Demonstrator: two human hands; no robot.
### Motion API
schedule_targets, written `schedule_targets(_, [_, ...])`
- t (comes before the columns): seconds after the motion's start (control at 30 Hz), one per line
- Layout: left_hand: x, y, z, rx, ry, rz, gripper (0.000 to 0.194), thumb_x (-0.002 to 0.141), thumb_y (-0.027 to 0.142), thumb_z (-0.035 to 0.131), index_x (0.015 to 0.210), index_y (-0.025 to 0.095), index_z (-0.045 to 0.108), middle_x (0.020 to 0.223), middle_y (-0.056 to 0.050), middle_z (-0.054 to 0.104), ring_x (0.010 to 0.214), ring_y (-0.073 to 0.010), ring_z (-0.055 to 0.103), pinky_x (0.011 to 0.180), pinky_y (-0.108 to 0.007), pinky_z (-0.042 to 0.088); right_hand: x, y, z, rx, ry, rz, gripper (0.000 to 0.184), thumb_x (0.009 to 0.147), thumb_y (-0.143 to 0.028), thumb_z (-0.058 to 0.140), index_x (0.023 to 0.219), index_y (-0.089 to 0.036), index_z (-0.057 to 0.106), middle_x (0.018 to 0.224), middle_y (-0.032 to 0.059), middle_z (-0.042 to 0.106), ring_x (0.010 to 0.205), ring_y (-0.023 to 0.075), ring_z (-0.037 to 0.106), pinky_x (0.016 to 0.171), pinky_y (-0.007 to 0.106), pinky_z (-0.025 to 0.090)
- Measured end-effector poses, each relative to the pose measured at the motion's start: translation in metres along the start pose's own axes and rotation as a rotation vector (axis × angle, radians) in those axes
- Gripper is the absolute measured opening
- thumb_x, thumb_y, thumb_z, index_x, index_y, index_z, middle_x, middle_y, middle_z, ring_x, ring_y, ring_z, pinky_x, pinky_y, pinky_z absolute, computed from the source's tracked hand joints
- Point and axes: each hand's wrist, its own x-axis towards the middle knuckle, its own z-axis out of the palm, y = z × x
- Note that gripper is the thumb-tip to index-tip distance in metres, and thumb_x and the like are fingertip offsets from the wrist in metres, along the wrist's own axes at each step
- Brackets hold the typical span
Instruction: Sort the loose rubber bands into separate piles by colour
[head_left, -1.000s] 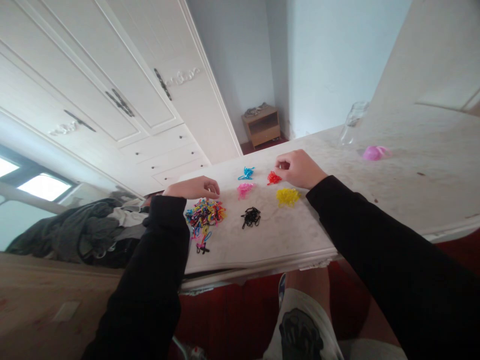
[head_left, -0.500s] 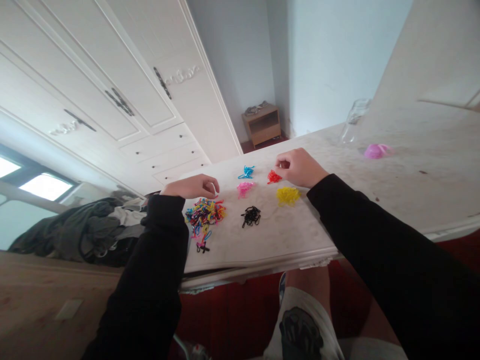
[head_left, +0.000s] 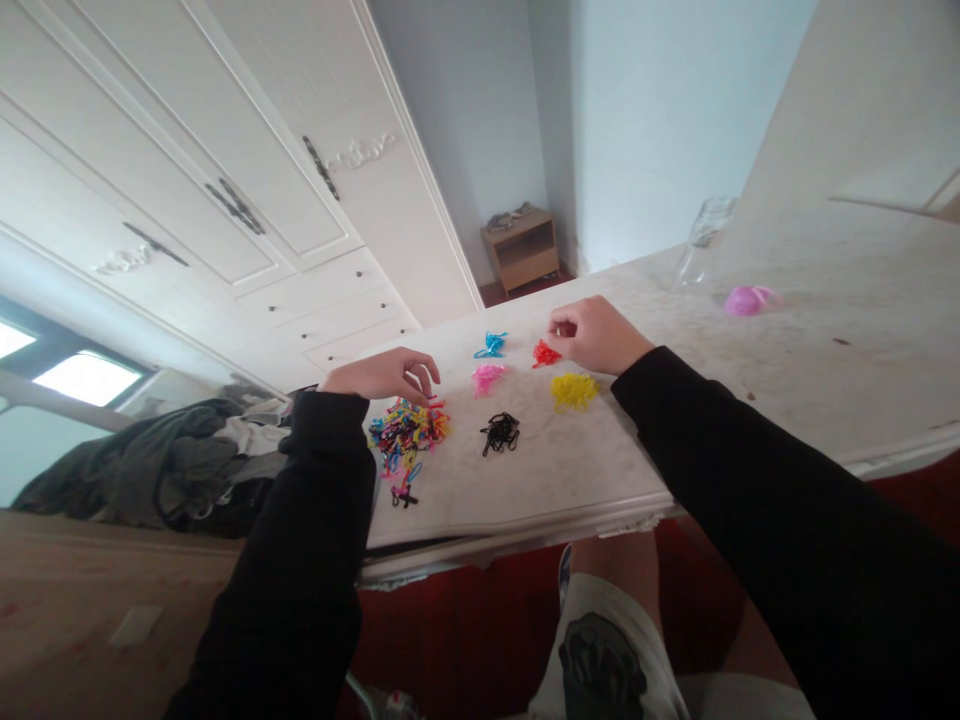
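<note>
A mixed heap of small coloured rubber bands [head_left: 407,430] lies on the white tabletop [head_left: 570,470]. Sorted little piles sit to its right: blue [head_left: 491,345], pink [head_left: 486,378], red [head_left: 544,354], yellow [head_left: 574,390] and black [head_left: 500,433]. My left hand [head_left: 382,374] hovers at the far edge of the mixed heap, its fingers curved down and slightly apart with nothing seen in them. My right hand [head_left: 596,335] rests just right of the red pile, thumb and forefinger pinched together; whatever they hold is too small to make out.
A clear glass bottle [head_left: 701,240] and a pink object [head_left: 746,300] stand further right on the tabletop. White wardrobe doors [head_left: 225,200] rise behind, a small wooden nightstand [head_left: 525,250] sits in the corner, and clothes [head_left: 172,465] are heaped at left.
The left hand's fingers have loosened from a closed pinch and spread a little over the mixed heap. The right hand has stayed pinched by the red pile.
</note>
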Motion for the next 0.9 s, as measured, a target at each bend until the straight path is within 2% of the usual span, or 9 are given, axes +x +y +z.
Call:
schedule_targets(0.1, [-0.001,0.006,0.002,-0.015,0.003,-0.017,0.033,0.057,0.027,0.085,0.087,0.022,0.073,0.083,-0.006,0.08,0.074,-0.0223,0.076,0.063,-0.028,0.055,0.0,0.0,0.0,0.002,-0.007,-0.001,0.012,0.074,-0.019,0.063,0.064,-0.017,0.069,0.06,0.0027,0.062,0.06,0.0142,0.048,0.062,0.031,0.033])
schedule_targets(0.2, [0.0,0.01,0.006,-0.047,0.043,0.048,0.028,0.058,0.025,0.085,0.084,0.022,0.072,0.082,-0.006,0.079,0.075,-0.0223,0.076,0.066,-0.031,0.058,0.0,0.0,0.001,0.0,-0.011,-0.006,0.012,0.074,-0.019,0.063,0.064,-0.017,0.07,0.061,0.0027,0.062,0.059,0.0141,0.048,0.062,0.031,0.033])
schedule_targets(0.37, [0.009,0.022,0.021,-0.198,0.301,0.258,0.027,0.06,0.026,0.087,0.078,0.021,0.068,0.082,-0.007,0.078,0.08,-0.0224,0.077,0.075,-0.035,0.063,0.0,-0.002,0.0,0.024,-0.017,-0.018,0.013,0.073,-0.017,0.063,0.063,-0.016,0.07,0.057,0.0012,0.06,0.057,0.0128,0.047,0.061,0.03,0.032])
schedule_targets(0.43, [0.012,0.031,0.031,-0.238,0.335,0.319,0.029,0.061,0.027,0.088,0.079,0.019,0.067,0.081,-0.008,0.078,0.079,-0.0217,0.077,0.075,-0.035,0.064,0.001,-0.003,-0.001,0.082,-0.042,-0.03,0.013,0.074,-0.019,0.064,0.064,-0.015,0.071,0.057,0.0005,0.06,0.057,0.0119,0.048,0.061,0.029,0.033])
schedule_targets(0.63, [0.019,0.051,0.058,-0.297,0.358,0.498,0.035,0.065,0.031,0.089,0.083,0.015,0.064,0.08,-0.008,0.077,0.078,-0.0197,0.077,0.072,-0.03,0.065,0.001,-0.008,0.004,0.298,-0.241,-0.061,0.025,0.077,-0.037,0.074,0.081,-0.013,0.081,0.062,0.002,0.065,0.057,0.0113,0.051,0.058,0.027,0.036])
schedule_targets(0.9, [0.025,0.065,0.082,-0.403,0.335,0.575,0.032,0.068,0.026,0.089,0.087,0.013,0.066,0.084,-0.008,0.079,0.077,-0.0182,0.077,0.074,-0.029,0.066,-0.001,-0.012,0.012,0.465,-0.297,-0.143,0.028,0.077,-0.038,0.078,0.095,-0.016,0.082,0.074,0.0033,0.072,0.061,0.0111,0.054,0.061,0.027,0.041])
